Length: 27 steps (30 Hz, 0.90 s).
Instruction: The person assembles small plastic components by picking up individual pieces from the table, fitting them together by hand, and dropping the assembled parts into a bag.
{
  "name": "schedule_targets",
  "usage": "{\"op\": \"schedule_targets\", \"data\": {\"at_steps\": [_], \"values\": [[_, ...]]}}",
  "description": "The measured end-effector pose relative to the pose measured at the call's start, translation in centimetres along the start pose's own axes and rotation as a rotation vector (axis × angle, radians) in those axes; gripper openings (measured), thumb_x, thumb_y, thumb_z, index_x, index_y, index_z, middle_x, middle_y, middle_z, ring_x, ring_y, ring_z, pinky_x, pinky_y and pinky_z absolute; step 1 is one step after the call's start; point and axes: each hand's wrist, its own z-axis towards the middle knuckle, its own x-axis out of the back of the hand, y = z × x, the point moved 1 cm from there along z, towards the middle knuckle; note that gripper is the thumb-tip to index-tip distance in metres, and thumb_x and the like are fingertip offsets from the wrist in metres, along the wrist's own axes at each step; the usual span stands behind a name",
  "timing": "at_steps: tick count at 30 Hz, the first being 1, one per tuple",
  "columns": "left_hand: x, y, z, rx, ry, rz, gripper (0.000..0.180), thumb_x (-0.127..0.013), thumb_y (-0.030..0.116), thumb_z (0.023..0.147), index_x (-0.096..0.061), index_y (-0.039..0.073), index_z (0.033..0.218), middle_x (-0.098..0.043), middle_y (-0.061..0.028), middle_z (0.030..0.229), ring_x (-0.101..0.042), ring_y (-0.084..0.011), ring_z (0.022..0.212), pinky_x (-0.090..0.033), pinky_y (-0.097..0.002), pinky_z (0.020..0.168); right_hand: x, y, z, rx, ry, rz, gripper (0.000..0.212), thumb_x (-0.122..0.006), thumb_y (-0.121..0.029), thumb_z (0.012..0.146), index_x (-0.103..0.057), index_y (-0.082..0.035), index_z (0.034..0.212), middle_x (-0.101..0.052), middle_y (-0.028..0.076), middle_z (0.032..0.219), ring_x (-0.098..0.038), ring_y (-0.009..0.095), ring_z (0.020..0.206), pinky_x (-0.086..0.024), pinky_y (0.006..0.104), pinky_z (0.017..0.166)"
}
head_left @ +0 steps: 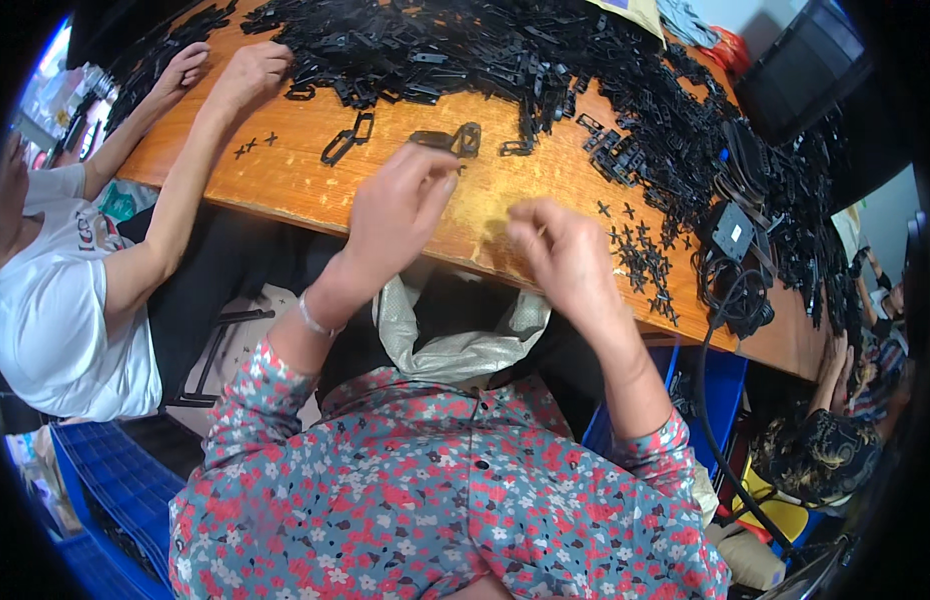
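We judge the main risk to sit at our left hand (400, 205), which pinches a black plastic link piece (447, 140) by its near end, fingers closed on it just above the wooden table (315, 150); the hold looks light, so a twist could let the piece drop into the open grey sack (455, 335) below the table edge, just under both wrists. Our right hand (565, 255), just beside the left, is curled with fingertips drawn together, but we cannot tell whether it grips anything, and a small part there could slip unseen. Beyond the fingers lies the big heap of black parts (505, 50), close enough to snag. Right of the right hand, small cross-shaped offcuts (645, 260) scatter near the edge, and a black cable (730, 300) could catch a sleeve. Far left, another person's hands (225, 75) work the same heap.
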Motion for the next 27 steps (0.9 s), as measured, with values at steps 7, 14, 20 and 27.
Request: {"op": "schedule_targets", "data": {"at_steps": [7,14,20,27], "values": [[-2.9,-2.3,5.3,-0.134,0.001,0.443,0.024,-0.076,0.025,0.085,-0.07,0.006,0.099,-0.062,-0.0114,0.093,-0.064,-0.0301,0.092,-0.053,-0.0408,0.075,-2.0,4.2,7.8,0.057,0.139,-0.295,0.015,-0.067,-0.014,0.09,-0.069,0.0,0.096,-0.068,0.024,0.092,-0.068,0.043,0.083,-0.054,0.0503,0.074],[-4.4,-2.7,6.4,-0.16,-0.035,0.587,0.026,-0.081,0.021,0.078,-0.069,0.006,0.095,-0.062,-0.0098,0.095,-0.062,-0.0293,0.095,-0.055,-0.0401,0.077,-2.2,5.2,6.9,0.023,0.045,-0.458,0.013,-0.073,-0.011,0.083,-0.071,-0.001,0.091,-0.066,0.022,0.093,-0.068,0.04,0.084,-0.054,0.049,0.075],[-4.5,-3.1,5.9,-0.195,-0.012,0.536,0.024,-0.079,0.011,0.076,-0.069,0.006,0.097,-0.062,-0.0104,0.097,-0.061,-0.0299,0.097,-0.055,-0.0407,0.078,-1.8,4.4,4.1,0.066,0.074,-0.378,0.013,-0.077,-0.012,0.08,-0.07,-0.002,0.085,-0.065,0.018,0.087,-0.068,0.039,0.079,-0.054,0.0484,0.072],[-4.3,-3.4,5.5,-0.21,-0.105,0.615,0.029,-0.077,0.006,0.076,-0.07,0.006,0.104,-0.063,-0.0104,0.098,-0.059,-0.0306,0.1,-0.053,-0.0412,0.082,-0.8,3.3,2.7,0.097,0.031,-0.346,0.017,-0.072,-0.015,0.086,-0.065,0.0,0.083,-0.066,0.021,0.086,-0.068,0.042,0.074,-0.055,0.05,0.067]]}}
